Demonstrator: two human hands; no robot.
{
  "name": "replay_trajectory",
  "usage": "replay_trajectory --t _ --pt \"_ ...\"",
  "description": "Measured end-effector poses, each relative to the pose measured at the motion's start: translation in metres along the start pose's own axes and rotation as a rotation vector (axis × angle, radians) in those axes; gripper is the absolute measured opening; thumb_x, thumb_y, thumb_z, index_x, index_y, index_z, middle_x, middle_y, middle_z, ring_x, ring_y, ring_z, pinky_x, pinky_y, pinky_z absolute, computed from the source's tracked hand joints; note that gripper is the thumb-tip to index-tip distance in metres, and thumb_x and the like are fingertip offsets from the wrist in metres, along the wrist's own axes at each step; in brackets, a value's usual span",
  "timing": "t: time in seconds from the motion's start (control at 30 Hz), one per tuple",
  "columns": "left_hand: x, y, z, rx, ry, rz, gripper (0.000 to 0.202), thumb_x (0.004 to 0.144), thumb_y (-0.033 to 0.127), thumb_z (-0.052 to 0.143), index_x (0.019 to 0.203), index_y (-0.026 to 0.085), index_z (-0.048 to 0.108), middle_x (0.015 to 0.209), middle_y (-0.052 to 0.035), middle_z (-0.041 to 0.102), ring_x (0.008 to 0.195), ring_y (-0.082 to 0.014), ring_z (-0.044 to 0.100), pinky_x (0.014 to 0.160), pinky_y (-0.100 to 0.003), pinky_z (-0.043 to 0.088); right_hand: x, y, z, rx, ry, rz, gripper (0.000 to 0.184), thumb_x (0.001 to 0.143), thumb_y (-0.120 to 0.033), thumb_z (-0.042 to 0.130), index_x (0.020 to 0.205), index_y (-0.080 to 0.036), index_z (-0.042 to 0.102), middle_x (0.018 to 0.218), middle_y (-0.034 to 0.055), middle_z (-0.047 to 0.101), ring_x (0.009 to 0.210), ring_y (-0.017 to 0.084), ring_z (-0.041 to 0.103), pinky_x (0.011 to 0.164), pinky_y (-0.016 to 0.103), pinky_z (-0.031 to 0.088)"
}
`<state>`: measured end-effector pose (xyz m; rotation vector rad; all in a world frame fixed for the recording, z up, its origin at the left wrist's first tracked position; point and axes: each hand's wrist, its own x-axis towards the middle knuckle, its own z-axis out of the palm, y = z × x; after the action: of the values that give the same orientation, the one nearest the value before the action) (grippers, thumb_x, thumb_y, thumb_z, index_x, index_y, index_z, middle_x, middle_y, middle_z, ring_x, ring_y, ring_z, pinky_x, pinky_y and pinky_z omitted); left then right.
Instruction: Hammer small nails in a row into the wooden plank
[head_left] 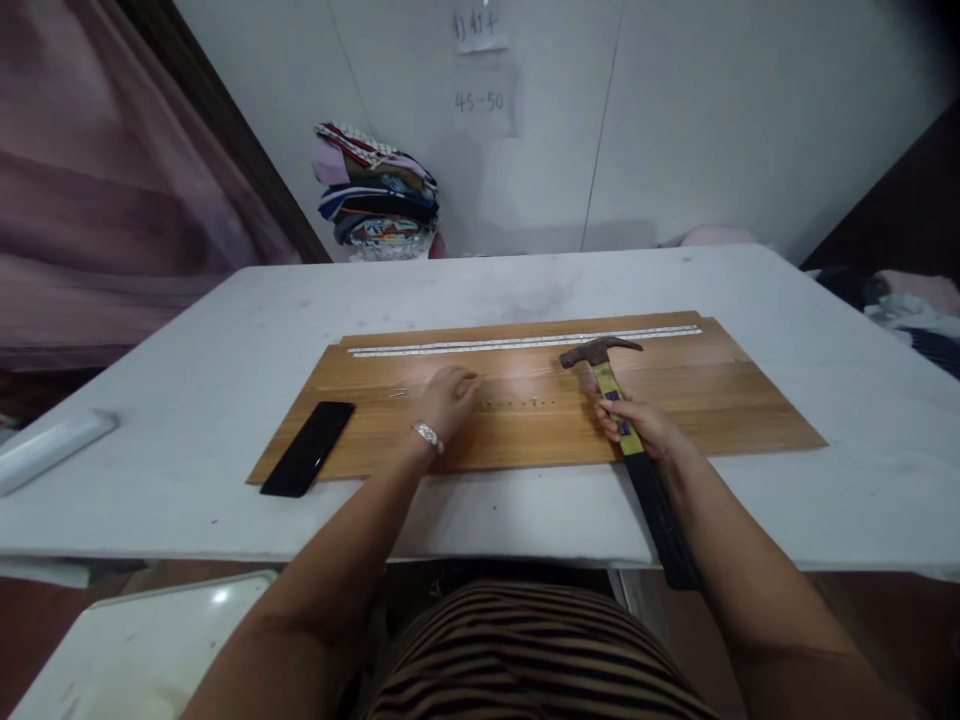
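Observation:
My right hand is wrapped round the yellow and black handle of a claw hammer, whose metal head is raised over the wooden board. Low over the middle of the same board, my left hand has its fingers drawn together; whatever is in them is too small to make out. To the right of those fingers runs a row of small dark nail heads or holes, with one nail sticking up. A few loose nails lie left of my left hand.
Two white measuring strips lie along the board's far side. A black phone rests over its near left corner. The board lies on a white table, with a plastic roll at left. Folded clothes are stacked behind.

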<state>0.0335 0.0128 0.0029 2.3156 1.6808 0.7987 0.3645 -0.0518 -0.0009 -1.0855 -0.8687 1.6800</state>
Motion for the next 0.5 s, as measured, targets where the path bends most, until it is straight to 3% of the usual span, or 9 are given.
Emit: replay_trajectory --t 0.1,0.2,0.3,0.5 --pt "0.001 -0.030 -0.016 0.126 -0.084 -0.042 0.027 0.092 0.030 0.049 0.102 0.018 0.071 0.112 -0.0112 0.073 0.110 -0.0246 0.064 0.101 -0.037 0.049 0.001 0.002 0.004 -0.048 0.038 -0.048 0.049 0.062 -0.031 0.080 0.104 -0.018 0.060 0.063 -0.0060 0.057 0.043 0.007 0.040 0.037 0.021 0.031" --pt "0.002 -0.046 -0.022 0.239 -0.172 -0.044 0.031 0.094 0.029 0.042 0.099 0.018 0.071 0.113 -0.0128 0.071 0.110 -0.0254 0.063 0.102 -0.038 0.048 -0.003 0.001 0.011 -0.159 0.104 -0.087 0.048 0.061 -0.033 0.077 0.103 -0.019 0.058 0.059 -0.0075 0.055 0.040 0.007 0.040 0.035 0.021 0.032" --pt "0.002 -0.052 -0.018 0.271 -0.204 -0.026 0.033 0.094 0.028 0.040 0.098 0.019 0.071 0.114 -0.0121 0.071 0.112 -0.0247 0.061 0.104 -0.038 0.046 -0.018 -0.006 0.025 -0.283 0.126 -0.082 0.045 0.062 -0.035 0.075 0.100 -0.020 0.057 0.058 -0.0080 0.054 0.039 0.008 0.041 0.035 0.022 0.035" --pt "0.001 -0.051 -0.012 0.263 -0.154 -0.087 0.035 0.095 0.035 0.042 0.113 0.020 0.069 0.130 -0.0129 0.065 0.128 -0.0269 0.052 0.112 -0.042 0.037 -0.046 -0.019 0.064 -0.505 0.045 -0.032 0.032 0.067 -0.036 0.073 0.084 -0.023 0.049 0.054 -0.0072 0.052 0.037 0.009 0.044 0.035 0.024 0.034"
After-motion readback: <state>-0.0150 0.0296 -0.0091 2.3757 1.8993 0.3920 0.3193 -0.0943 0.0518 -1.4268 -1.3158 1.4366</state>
